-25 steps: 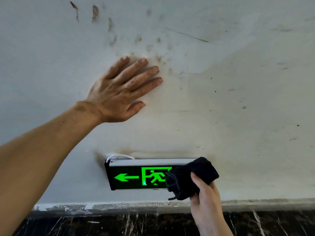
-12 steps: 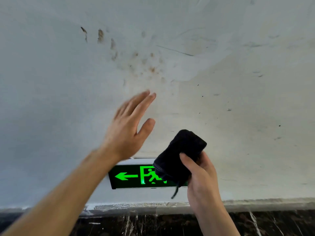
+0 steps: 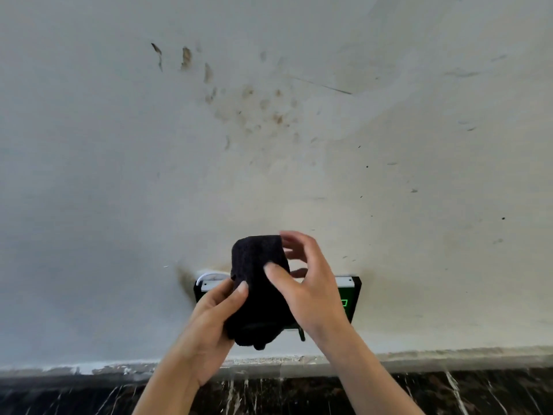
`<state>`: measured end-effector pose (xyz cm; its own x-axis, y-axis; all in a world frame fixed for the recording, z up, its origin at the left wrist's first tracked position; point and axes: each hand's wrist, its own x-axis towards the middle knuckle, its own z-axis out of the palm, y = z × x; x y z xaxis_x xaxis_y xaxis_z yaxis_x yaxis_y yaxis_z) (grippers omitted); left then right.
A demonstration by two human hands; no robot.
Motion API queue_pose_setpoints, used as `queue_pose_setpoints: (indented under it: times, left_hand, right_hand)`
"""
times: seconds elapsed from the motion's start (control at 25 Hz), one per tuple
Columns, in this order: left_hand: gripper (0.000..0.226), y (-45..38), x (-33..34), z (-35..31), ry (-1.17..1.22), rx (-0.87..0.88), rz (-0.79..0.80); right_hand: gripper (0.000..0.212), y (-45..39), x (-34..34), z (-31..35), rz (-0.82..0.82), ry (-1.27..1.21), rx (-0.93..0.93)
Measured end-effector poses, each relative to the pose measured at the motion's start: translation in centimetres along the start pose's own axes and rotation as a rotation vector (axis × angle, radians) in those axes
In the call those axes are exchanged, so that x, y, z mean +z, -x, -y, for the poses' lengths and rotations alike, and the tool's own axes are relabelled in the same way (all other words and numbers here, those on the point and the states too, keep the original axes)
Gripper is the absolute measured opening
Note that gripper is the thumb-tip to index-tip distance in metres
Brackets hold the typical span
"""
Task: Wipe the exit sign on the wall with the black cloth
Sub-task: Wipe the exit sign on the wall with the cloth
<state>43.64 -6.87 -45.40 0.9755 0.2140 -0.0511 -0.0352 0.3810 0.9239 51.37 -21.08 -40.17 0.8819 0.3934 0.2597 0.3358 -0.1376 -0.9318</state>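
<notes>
The black cloth (image 3: 259, 290) is folded into a thick wad and held up between both hands, off the wall. My left hand (image 3: 214, 320) grips its lower left side, thumb on the front. My right hand (image 3: 311, 290) holds its right side with the thumb pressed on the front and the fingers spread behind. The exit sign (image 3: 350, 298), a black box with a lit green face, is fixed low on the wall behind the hands. Only its right end and top left corner show.
The white wall (image 3: 419, 175) carries brown smudges (image 3: 257, 106) above the sign. A white cable (image 3: 209, 275) loops out at the sign's top left. Dark marble skirting (image 3: 478, 390) runs along the bottom under a chipped paint edge.
My left hand left the wall and came down onto the cloth. The right hand lifted the cloth off the sign, and both hands now hold it in front of the sign.
</notes>
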Motion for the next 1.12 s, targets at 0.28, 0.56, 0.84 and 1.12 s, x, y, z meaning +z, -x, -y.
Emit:
queue_pose_setpoints:
  times: [0.28, 0.56, 0.84, 1.12]
  left_hand:
    - [0.032, 1.5, -4.3, 0.1, 0.152, 0.012, -0.38]
    - [0.038, 2.1, -9.2, 0.1, 0.096, 0.195, -0.751]
    - [0.056, 0.2, -10.2, 3.0, -0.673, 0.261, -1.031]
    - [0.048, -2.7, -8.0, 5.6, -0.808, 0.336, -0.832]
  right_hand:
    - [0.06, -9.7, -1.5, 1.5, -0.45, 0.825, -0.761]
    - [0.065, -15.0, -2.8, -2.0, -0.496, 1.18, -1.015]
    - [0.061, -15.6, -2.6, -2.4, -0.575, 1.13, -1.087]
    - [0.061, -15.7, -2.4, -2.4, -0.608, 1.137, -1.107]
